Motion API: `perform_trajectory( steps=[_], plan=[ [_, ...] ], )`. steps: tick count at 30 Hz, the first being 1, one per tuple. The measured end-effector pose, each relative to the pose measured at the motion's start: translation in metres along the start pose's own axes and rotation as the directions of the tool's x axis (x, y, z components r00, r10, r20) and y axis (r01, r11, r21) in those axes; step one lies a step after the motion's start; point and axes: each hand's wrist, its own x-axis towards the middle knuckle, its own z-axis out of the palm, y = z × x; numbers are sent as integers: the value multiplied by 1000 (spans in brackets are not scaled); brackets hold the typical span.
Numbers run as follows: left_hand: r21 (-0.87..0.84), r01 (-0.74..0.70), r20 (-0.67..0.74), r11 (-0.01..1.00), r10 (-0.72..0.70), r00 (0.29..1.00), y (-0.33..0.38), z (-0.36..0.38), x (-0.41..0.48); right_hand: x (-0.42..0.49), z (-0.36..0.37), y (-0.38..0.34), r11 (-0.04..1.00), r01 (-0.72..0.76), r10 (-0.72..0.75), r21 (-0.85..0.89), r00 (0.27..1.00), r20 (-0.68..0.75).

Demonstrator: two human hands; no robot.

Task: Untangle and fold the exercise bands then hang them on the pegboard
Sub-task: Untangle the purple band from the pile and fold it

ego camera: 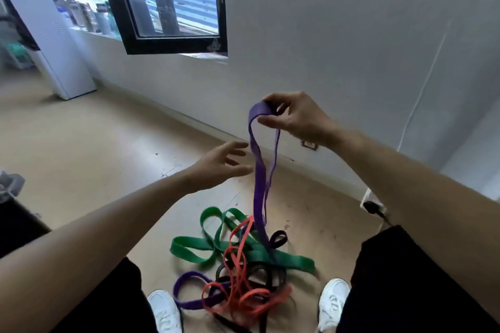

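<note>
A tangled heap of exercise bands lies on the floor between my feet: a wide green band (238,251), a thin red band (243,292), a black band (270,276) and a purple band (258,170). My right hand (295,116) pinches the top loop of the purple band and holds it up, so it hangs down into the heap. Its other end (189,303) still lies under the red band. My left hand (219,165) hovers just left of the hanging purple strip, fingers spread, touching nothing. No pegboard is in view.
A grey wall (351,35) with an open black-framed window (167,8) stands ahead. A white cabinet (51,43) stands at the far left. A wall socket (309,144) sits low on the wall, and a plug (374,207) lies at the right. My white shoes (334,303) flank the heap.
</note>
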Motion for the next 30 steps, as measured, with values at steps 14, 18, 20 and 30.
perform_trajectory(
  steps=[14, 18, 20, 30],
  plan=[
    [12, -43, -286, 999, 45, 957, 19, -50, 41, 45, -18, 22, 912, -130, 185, 390, 977, -109],
    [147, 152, -349, 977, -93, 932, -36, -65, 55, 31, 32, 95, 918, -396, 381, -1, 883, 276],
    [26, 206, -243, 978, -194, 950, -51, -55, 65, 23, 61, 121, 902, -407, 427, -142, 802, 418],
    [-382, 30, -157, 924, -97, 983, -24, -40, 80, 16, 117, 109, 848, -472, 347, 242, 838, 420]
  ],
)
